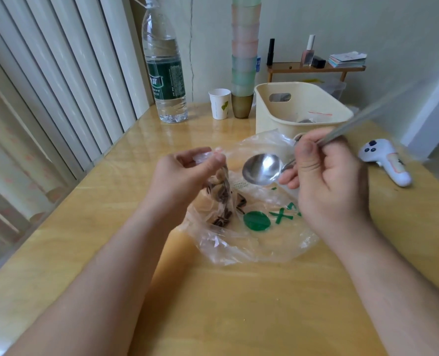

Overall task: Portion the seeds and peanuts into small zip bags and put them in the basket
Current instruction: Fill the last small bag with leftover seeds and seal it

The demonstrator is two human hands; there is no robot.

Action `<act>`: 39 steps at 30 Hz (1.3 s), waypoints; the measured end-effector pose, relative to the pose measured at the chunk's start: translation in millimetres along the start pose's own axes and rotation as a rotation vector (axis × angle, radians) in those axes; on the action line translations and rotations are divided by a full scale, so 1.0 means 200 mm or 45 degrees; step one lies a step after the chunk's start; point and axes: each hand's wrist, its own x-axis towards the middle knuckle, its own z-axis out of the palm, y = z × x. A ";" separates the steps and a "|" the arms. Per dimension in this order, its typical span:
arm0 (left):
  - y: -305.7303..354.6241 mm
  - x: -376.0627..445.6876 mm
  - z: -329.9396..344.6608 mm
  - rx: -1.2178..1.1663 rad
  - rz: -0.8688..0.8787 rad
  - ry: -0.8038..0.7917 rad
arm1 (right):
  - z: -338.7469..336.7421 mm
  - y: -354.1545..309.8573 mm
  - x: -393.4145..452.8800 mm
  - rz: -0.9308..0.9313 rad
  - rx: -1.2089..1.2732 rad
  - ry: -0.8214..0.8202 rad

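Observation:
My left hand (pixel 185 173) pinches the top of a small clear zip bag (pixel 222 199) that hangs upright with striped seeds and a few peanuts inside. My right hand (pixel 326 181) grips the handle of a metal spoon (pixel 262 168), whose empty bowl sits just right of the bag's mouth. Both are above a large flat clear plastic bag (pixel 264 237) with green print, lying on the wooden table (pixel 226 304). A few seeds lie inside it near the small bag. The cream basket (pixel 269 109) stands behind, with filled zip bags partly visible inside.
A big water bottle (pixel 165 73), a paper cup (pixel 219 103) and a tall stack of pastel cups (pixel 244 60) stand at the table's far edge. A white handheld device (pixel 385 160) lies at the right. A small shelf (pixel 316 69) holds cosmetics.

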 end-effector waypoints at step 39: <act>-0.05 0.00 0.01 1.314 0.290 -0.014 | 0.12 0.07 -0.04 0.210 -0.269 -0.297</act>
